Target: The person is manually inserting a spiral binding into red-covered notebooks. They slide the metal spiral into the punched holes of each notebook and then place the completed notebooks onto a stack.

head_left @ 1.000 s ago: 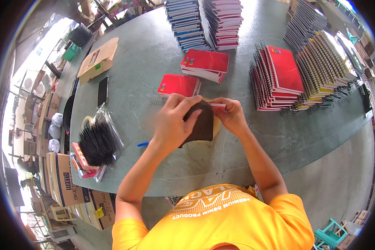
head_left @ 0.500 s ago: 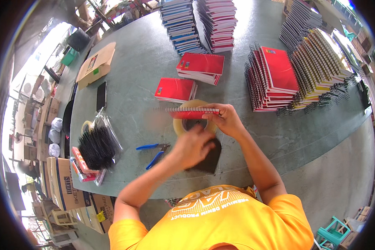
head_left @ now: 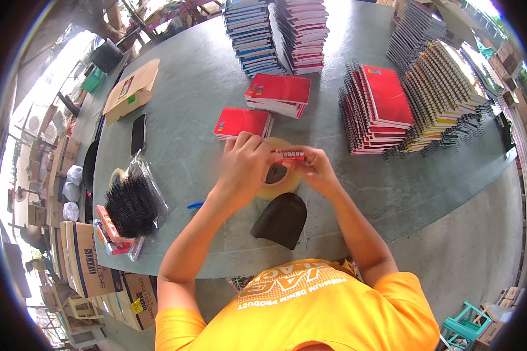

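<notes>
Head view: a small red notebook (head_left: pixel 291 155) is held between both hands above the table (head_left: pixel 345 216), inward from the middle of its near edge. The right hand (head_left: pixel 317 169) grasps the notebook's right end between thumb and fingers. The left hand (head_left: pixel 245 167) is bent at its left end; whether those fingers grip it cannot be told, since the hand hides the contact. Beneath the hands lies a tape roll (head_left: pixel 284 188), partly covered. Nearer the near edge is a dark curved pad (head_left: pixel 282 220); a blue handle (head_left: pixel 194 205) shows beside the left forearm. Beyond the hands stand two low piles of red notebooks (head_left: pixel 243 121), the farther slightly to the right, and, toward the far edge, tall blue (head_left: pixel 250 41) and red stacks (head_left: pixel 308 41). Spiral-bound red (head_left: pixel 386 96) and yellow stacks (head_left: pixel 445 93) occupy the right end. Along the left edge, from the near left corner outward, lie black coils (head_left: pixel 130 205), a phone (head_left: pixel 139 133) and a cardboard piece (head_left: pixel 132 90).
</notes>
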`<state>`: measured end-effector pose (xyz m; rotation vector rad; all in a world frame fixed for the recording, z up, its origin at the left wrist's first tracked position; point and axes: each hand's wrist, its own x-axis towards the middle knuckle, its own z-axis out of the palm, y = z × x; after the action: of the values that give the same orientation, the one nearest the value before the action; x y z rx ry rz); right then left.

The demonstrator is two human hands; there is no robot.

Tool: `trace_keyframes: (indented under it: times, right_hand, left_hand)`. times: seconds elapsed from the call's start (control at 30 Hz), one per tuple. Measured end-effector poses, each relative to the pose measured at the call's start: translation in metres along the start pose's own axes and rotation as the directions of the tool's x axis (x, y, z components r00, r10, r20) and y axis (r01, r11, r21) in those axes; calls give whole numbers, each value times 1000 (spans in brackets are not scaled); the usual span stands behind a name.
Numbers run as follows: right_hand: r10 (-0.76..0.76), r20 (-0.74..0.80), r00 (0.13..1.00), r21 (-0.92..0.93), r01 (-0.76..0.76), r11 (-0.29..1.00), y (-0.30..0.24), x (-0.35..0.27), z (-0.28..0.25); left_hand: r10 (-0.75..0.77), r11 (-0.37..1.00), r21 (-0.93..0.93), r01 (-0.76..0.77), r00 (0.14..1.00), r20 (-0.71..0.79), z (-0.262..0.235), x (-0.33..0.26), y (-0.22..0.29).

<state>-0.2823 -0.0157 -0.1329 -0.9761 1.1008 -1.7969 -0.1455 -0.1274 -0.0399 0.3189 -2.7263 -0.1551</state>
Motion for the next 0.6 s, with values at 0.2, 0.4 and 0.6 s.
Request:
trace_keyframes:
  times: [0.2,0.4,0.6]
  right_hand:
    - [27,-32,999,-269,-35,962,-2,-5,-4]
    - [34,19,999,-307,-26,951,0,-7,-11]
    - [55,-7,998,-324,-55,944,-1,-6,-11]
  left_hand:
    - [69,963,-257,-79,996,-48,11,14,15]
    - [136,910,-400,-105,990,49,26,18,10]
    - [171,874,-467,-133,985,38,23,21,12]
